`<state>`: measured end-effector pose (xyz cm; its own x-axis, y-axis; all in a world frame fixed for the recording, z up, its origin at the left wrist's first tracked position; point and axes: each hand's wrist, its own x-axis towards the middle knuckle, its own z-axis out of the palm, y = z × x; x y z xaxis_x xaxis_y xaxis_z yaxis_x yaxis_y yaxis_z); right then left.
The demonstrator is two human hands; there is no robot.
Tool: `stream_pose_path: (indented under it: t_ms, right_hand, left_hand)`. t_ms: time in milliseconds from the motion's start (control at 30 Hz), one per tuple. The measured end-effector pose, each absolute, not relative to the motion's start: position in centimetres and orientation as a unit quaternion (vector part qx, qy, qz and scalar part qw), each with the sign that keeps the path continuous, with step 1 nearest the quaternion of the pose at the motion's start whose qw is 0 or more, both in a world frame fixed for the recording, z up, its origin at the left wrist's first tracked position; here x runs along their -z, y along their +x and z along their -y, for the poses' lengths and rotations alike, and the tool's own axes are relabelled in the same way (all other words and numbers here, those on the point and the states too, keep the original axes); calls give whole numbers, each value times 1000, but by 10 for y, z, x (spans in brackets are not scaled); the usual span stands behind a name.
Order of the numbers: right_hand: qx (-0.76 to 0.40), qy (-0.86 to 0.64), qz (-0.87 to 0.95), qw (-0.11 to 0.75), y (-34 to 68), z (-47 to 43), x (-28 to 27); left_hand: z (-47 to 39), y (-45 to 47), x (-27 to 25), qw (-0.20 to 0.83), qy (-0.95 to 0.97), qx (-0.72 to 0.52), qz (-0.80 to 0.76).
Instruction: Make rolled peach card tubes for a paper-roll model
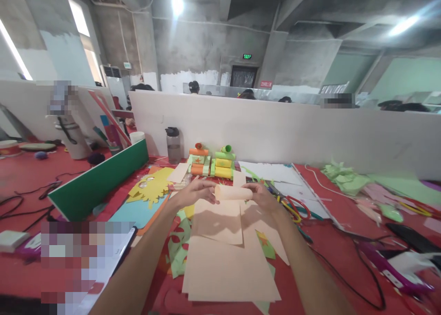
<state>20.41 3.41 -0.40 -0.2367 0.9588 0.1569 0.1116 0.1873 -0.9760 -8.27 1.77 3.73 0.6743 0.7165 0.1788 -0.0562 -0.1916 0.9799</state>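
Observation:
A rolled tube of peach paper [233, 193] is held level between my two hands. My left hand [197, 191] grips its left end with fingers and thumb, and my right hand [262, 195] closes on the right end. Below the tube lies a smaller peach sheet [220, 223] on top of larger peach sheets [230, 273]. Beyond my hands stand two paper models made of rolled tubes, one orange and green [199, 161], the other yellow and green [223, 163]. Scissors with red and yellow handles [292, 207] lie right of my right hand.
A green divider board [103, 179] stands at left, near yellow cut paper [151, 186] and a blue sheet [138, 212]. A dark-lidded bottle [173, 146] stands against the white partition [275, 131]. Green scraps [179, 243] lie left of the sheets. Cables and crumpled paper [347, 177] are at right.

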Motion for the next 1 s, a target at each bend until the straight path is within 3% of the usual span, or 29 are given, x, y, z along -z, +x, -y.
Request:
stream_pose_path:
  t_ms: [433,1000]
  right_hand:
    - [-384,-447,647,484,214,-36,-2]
    - [-406,-446,620,501,215,-30,-7]
  left_hand:
    - [-17,-75,-40,600,659,-374,-256]
    - [-24,-76,-32,643,604,-408,-235]
